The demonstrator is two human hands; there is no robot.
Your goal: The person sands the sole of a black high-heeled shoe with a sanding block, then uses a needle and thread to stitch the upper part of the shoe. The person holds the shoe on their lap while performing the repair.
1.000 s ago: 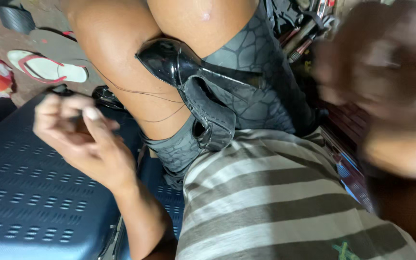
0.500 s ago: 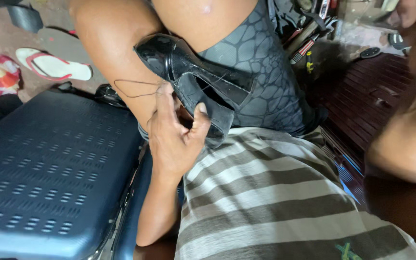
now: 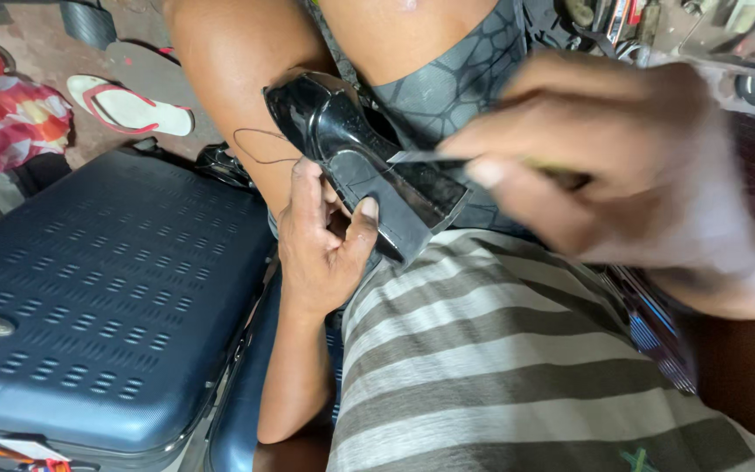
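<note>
**Shoe braced on the knee, tool hand closing in**

My left hand grips the black glossy shoe from below, fingers clamped round its sole, pinning it against my thigh. The shoe's long axis slants from upper left to lower right. My right hand, blurred, has fingers pinched together on a thin tool whose tip touches the shoe's right side. A blue suitcase lies left.

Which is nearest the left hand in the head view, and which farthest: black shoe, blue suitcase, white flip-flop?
From the left hand:
1. Black shoe, gripped in its fingers, on the lap.
2. Blue suitcase, just to its left.
3. White flip-flop, on the floor at upper left.
</note>
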